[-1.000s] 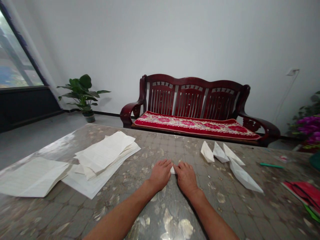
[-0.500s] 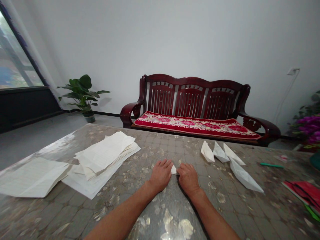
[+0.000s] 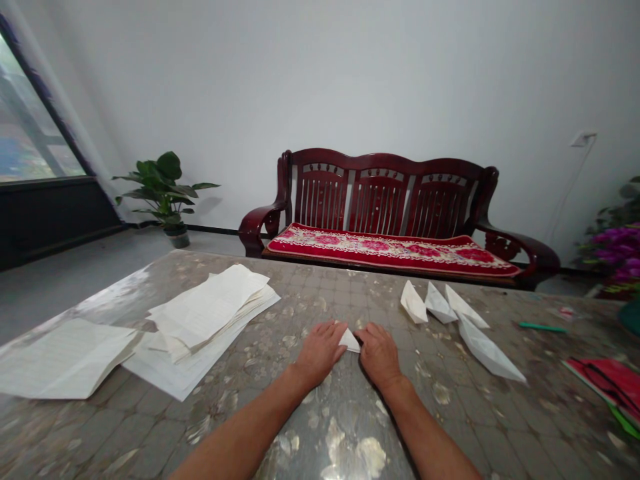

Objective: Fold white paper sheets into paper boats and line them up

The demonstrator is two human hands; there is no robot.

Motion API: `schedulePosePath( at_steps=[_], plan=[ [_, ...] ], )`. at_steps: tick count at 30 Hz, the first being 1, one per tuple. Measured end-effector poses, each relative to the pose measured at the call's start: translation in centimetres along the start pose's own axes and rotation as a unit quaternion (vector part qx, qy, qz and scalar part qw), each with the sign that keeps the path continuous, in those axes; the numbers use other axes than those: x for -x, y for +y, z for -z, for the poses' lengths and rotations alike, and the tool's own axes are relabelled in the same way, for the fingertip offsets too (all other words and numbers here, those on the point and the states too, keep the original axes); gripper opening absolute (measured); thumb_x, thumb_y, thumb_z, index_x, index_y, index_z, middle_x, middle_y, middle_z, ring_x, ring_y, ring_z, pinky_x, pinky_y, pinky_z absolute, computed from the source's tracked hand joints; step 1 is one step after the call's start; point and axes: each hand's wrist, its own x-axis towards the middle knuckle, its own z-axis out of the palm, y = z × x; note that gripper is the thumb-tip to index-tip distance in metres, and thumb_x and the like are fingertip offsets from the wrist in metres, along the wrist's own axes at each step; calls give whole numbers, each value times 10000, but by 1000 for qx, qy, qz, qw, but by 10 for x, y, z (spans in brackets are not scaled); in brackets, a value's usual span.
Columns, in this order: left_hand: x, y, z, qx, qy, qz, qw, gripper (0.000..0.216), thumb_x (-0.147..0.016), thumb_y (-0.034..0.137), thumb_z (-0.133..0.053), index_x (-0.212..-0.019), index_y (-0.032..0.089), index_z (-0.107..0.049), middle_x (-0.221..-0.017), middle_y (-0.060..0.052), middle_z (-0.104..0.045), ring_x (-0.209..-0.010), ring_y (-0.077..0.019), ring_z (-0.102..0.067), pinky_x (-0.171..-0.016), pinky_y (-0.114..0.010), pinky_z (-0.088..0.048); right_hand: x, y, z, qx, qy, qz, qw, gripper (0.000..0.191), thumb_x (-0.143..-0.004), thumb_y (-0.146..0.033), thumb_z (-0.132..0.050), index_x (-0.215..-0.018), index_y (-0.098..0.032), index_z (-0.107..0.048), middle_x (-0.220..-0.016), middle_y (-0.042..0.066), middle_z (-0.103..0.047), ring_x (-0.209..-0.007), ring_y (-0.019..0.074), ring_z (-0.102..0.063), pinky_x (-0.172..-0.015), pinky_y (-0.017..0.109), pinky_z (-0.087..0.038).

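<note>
My left hand (image 3: 320, 350) and my right hand (image 3: 379, 353) rest side by side on the patterned table (image 3: 310, 427), both pressing on a small folded white paper (image 3: 349, 340) between them. Only a triangular corner of the paper shows; the rest is under my hands. My left fingers lie flat and stretched on it, while my right fingers curl over its right edge.
Several folded white paper boats (image 3: 453, 317) lie to the right. A pile of white sheets (image 3: 205, 320) and a folded sheet (image 3: 65, 357) lie to the left. A green pen (image 3: 543, 327) and red paper (image 3: 610, 383) are far right. A wooden bench (image 3: 390, 220) stands behind.
The paper's white corner shows a little more between my hands, and my right hand has shifted slightly right. The view has tilted a little.
</note>
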Motion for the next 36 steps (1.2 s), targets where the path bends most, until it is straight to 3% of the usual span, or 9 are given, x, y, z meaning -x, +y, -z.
schedulePosePath(
  at_steps=[9, 14, 23, 29, 36],
  plan=[
    [2, -8, -6, 76, 30, -17, 996, 500, -947, 171, -488, -1433, 248, -402, -1290, -92, -638, -1178, -215, -608, -1027, -398, -480, -1, 5, -3, -54, 13, 42, 998, 290, -828, -26, -495, -898, -224, -694, -868, 34, -642, -901, 185, -533, -814, 269, -361],
    [4, -8, -4, 102, 46, -22, 994, 540, -905, 113, -504, -1422, 252, -434, -1324, -89, -615, -1234, -215, -569, -1073, -405, -456, -1, 8, -5, -91, 27, 58, 994, 296, -810, -24, -469, -876, -214, -685, -833, 27, -639, -863, 176, -546, -806, 261, -389],
    [4, -6, 2, 165, 75, 3, 983, 713, -817, 14, -489, -1470, 276, -379, -1407, -71, -532, -1299, -198, -499, -1107, -387, -432, 0, 12, -10, -192, 84, 75, 975, 520, -768, -12, -416, -1197, -206, -638, -929, 46, -702, -887, 176, -608, -854, 302, -475],
    [3, -9, 1, 197, 78, -1, 977, 660, -852, 223, -665, -1457, 273, -406, -1397, -95, -543, -1286, -230, -522, -1080, -381, -448, 1, 11, -8, -210, 90, 79, 970, 536, -769, -23, -411, -1223, -211, -625, -925, 43, -696, -882, 175, -613, -862, 309, -486],
    [1, -16, -2, 207, 57, -33, 976, 946, -666, 510, -835, -1459, 225, -405, -1424, -142, -509, -1325, -276, -480, -1109, -422, -405, 1, 9, -3, -236, 102, 91, 962, 527, -770, -30, -418, -1226, -201, -618, -908, 44, -689, -864, 176, -606, -835, 303, -482]
  ],
)
